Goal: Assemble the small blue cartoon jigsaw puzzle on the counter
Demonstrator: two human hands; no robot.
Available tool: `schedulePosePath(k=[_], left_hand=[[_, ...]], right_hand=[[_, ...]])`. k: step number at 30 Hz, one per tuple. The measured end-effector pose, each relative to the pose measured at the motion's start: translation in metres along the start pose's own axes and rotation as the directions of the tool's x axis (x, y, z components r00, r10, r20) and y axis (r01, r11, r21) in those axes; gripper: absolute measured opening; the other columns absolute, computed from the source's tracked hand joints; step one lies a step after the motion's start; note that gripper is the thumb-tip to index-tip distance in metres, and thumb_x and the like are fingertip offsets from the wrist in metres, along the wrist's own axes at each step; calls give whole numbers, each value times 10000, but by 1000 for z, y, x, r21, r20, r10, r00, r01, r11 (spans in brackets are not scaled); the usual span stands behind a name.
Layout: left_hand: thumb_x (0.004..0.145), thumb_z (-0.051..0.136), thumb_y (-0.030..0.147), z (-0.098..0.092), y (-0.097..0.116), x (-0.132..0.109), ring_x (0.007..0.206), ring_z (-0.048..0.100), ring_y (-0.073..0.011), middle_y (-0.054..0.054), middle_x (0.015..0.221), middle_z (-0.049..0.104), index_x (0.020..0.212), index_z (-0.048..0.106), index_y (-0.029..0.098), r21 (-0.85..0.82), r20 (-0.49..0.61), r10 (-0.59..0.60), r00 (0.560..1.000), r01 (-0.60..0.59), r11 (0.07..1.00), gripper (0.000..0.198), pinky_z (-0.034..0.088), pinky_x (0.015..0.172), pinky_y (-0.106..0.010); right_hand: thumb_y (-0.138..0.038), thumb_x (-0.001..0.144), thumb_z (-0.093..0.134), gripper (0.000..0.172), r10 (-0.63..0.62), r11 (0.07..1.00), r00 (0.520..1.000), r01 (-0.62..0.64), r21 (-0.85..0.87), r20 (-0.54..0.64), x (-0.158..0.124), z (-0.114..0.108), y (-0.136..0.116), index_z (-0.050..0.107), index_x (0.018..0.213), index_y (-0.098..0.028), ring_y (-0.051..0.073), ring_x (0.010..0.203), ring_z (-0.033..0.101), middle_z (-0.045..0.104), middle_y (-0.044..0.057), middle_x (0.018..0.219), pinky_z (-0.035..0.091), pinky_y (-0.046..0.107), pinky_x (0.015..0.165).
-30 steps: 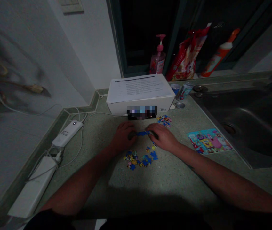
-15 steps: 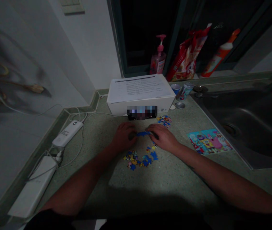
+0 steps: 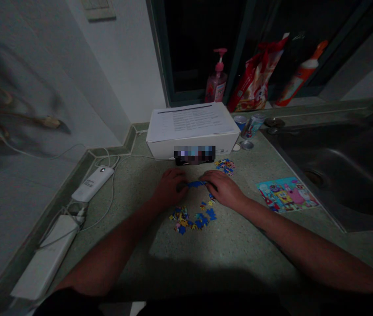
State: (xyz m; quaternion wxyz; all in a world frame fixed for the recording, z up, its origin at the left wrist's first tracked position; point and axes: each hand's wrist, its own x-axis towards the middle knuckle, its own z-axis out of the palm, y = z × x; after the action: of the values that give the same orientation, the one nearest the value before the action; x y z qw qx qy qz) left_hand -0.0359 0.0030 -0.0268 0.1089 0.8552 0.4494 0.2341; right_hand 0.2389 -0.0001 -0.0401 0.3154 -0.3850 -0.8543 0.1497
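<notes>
Between my two hands is a short blue strip of jigsaw puzzle pieces [image 3: 196, 184]. My left hand [image 3: 172, 188] has its fingers curled at the left end of the strip, thumb pointing inward. At the right end, my right hand [image 3: 222, 188] closes its thumb and fingers on the strip; the fingertips are partly hidden. Nearer to me lies a scattered group of loose puzzle pieces [image 3: 182, 215], blue, yellow and other colours. A smaller pile of puzzle pieces [image 3: 225, 166] sits beyond my right hand. To the right rests a colourful cartoon picture card [image 3: 288, 194].
A white box [image 3: 193, 125] stands at the back, a phone [image 3: 195, 156] leaning on its front. Cans [image 3: 254, 126] and lids are beside it. The metal sink [image 3: 341, 175] borders the right. Power banks [image 3: 92, 183] and cables run along the left. A pump bottle [image 3: 216, 83] stands by the window.
</notes>
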Motion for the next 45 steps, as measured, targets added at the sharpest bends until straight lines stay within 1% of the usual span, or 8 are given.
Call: schedulePosePath(k=[3,10,15,20,27,31,40,45], left_hand=[[893,764,239,1,-1,0,1320,615,-331,-109,1304,716,1081,793,223,-2,-6,2,1000,-2,1000,190,474,1201,-575],[894,765,235,0,0,0,1321,616,-332,-100,1300,722,1076,788,232,-4,-4,-1,1000,1,1000,183,479,1195,-578],[896,762,234,0,-1,0,1317,613,-337,-116,1309,718,1079,787,216,3,-5,11,1000,-11,1000,186,484,1187,-579],[887,764,232,0,-1,0,1316,618,-331,-94,1310,718,1077,785,245,2,-1,0,1000,0,1000,191,482,1186,-585],[902,756,233,0,0,0,1321,617,-331,-109,1299,720,1077,792,225,7,-10,13,1000,-13,1000,180,493,1180,-567],[903,753,245,0,0,1,1329,615,-329,-105,1315,717,1078,794,233,-1,8,5,1000,-5,1000,181,477,1196,-579],[904,751,245,-2,1,1,1319,616,-331,-100,1309,720,1079,805,245,-10,7,1,1000,-1,1000,183,488,1193,-582],[910,749,244,0,0,1,1326,618,-329,-105,1314,720,1085,802,234,-7,8,7,1000,-7,1000,183,483,1204,-570]], right_hand=[[-126,1011,554,294,0,1000,1000,0,-2,5,0,-1,0,752,1210,-212,304,1176,713,776,127,1202,551,534,1077],[-139,1010,558,311,6,1000,1000,-6,9,3,0,-2,0,761,1218,-249,301,1181,714,779,109,1199,551,534,1074],[-128,999,556,321,2,1000,1000,-2,14,-6,0,-1,0,766,1215,-237,308,1177,715,780,120,1198,551,556,1076],[-144,999,560,342,13,1000,1000,-13,22,-1,0,0,1,777,1234,-264,304,1185,712,782,103,1202,546,555,1085],[-143,1004,547,321,9,1000,1000,-9,13,1,0,-1,-1,765,1217,-246,305,1191,711,778,113,1204,547,545,1083],[-136,991,571,316,10,1000,1000,-10,15,0,0,-1,-1,765,1215,-246,312,1197,708,777,122,1213,547,560,1085],[-147,997,568,316,8,1000,1000,-8,16,-5,0,-1,0,768,1209,-268,297,1185,714,780,92,1194,549,525,1084],[-136,986,576,317,-1,1000,1000,1,20,-2,0,-2,0,772,1212,-242,308,1184,715,782,113,1194,552,537,1077]])
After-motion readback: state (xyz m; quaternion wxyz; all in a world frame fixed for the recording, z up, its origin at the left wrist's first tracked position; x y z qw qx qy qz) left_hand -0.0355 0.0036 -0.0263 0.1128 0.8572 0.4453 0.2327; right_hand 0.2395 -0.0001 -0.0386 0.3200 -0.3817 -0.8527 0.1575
